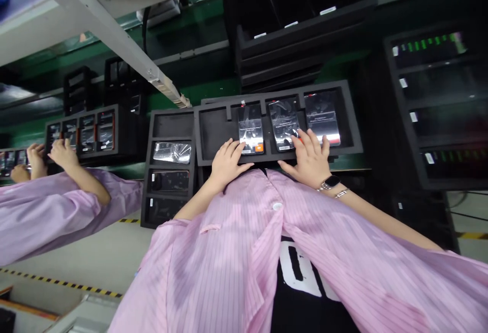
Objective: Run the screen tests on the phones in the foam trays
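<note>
Left hand rests loosely on the near edge of a black tray; right hand is fanned across two phones, nothing clamped. Phones sit slotted, screens up, long axis near-to-far. Probably light, stiff, slick, crackable; I'd pinch the sides. Stacked trays behind.

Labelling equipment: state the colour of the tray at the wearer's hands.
The tray is charcoal-black, seen best in the head view.

Your pink, striped jacket, your black shirt with white print, your black tray, dark phones, green tabletop far, yellow-and-black striped tape near left
</note>
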A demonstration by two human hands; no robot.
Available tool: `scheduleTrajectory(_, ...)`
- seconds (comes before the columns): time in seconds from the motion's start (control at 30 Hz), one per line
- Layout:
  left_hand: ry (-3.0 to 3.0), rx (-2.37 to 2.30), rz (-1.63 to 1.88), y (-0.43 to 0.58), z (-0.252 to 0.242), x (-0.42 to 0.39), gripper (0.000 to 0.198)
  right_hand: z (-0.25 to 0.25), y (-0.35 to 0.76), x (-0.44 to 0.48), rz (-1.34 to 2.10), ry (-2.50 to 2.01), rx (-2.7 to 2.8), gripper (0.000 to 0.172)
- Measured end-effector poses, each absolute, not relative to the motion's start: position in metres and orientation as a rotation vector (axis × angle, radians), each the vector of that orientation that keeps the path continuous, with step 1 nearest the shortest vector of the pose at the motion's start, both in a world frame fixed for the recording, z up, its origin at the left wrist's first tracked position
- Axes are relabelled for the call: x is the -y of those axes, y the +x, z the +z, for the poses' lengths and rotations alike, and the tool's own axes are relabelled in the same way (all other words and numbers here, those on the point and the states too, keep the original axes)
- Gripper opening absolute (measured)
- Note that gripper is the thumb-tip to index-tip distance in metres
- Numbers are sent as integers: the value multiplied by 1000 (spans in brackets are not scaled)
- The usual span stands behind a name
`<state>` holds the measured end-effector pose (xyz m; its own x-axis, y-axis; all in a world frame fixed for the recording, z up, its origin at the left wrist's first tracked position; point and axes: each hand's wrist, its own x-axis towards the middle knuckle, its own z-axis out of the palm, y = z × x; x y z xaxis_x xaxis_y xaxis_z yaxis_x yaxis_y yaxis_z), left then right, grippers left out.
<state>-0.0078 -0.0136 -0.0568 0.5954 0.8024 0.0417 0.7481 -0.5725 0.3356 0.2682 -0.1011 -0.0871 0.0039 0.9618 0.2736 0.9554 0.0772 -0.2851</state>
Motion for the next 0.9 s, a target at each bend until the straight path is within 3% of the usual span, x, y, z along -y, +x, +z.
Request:
scheduleTrajectory(0.2, 2506, -1224, 326, -12, -55, 15, 66, -89, 266, 100, -25, -1855, 1963, 81)
scheduleTrajectory(0.47, 2513, -1221, 405, -15, -63, 12, 69, -90, 265, 97, 30, -1917, 1961, 90)
scheduleTrajectory(0.63, 2552, -1212, 396, -15, -57, 9, 57, -78, 262, 96, 54, -1929, 2051, 59)
scheduleTrajectory(0.7, 2546, -1225, 393, -15, -55, 8, 58, -73, 265, 97, 86, -1916, 2075, 55)
scheduleTrajectory(0.9, 2558, -1241, 356, -20, -53, -1, 75, -82, 293, 111, 69, -1980, 1910, 71)
